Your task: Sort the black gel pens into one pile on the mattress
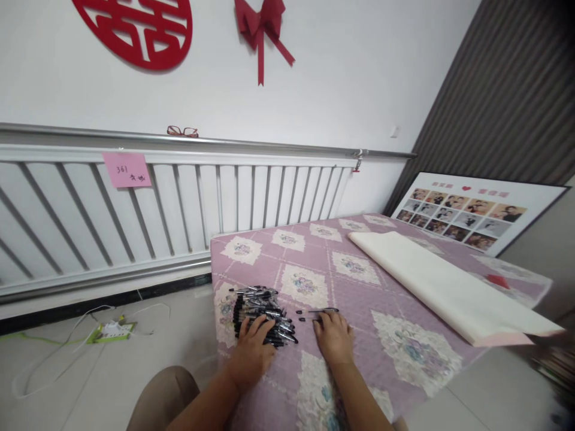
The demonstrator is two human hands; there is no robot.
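A heap of black-and-clear pens (260,308) lies at the near left of the purple patterned cover (321,263). My left hand (253,348) rests on the near side of this heap, fingers spread over the pens; whether it pinches one cannot be made out. To the right of the heap, two loose pens (312,310) lie on the cover, side by side. My right hand (335,339) is laid over the near one, palm down and fingers extended, hiding part of it.
A large cream sheet or board (426,281) lies across the right of the cover. Behind stands a white radiator (251,194) with a pink note (127,169). A photo board (467,209) leans at the back right. On the left floor sits a power strip (111,331) with cables.
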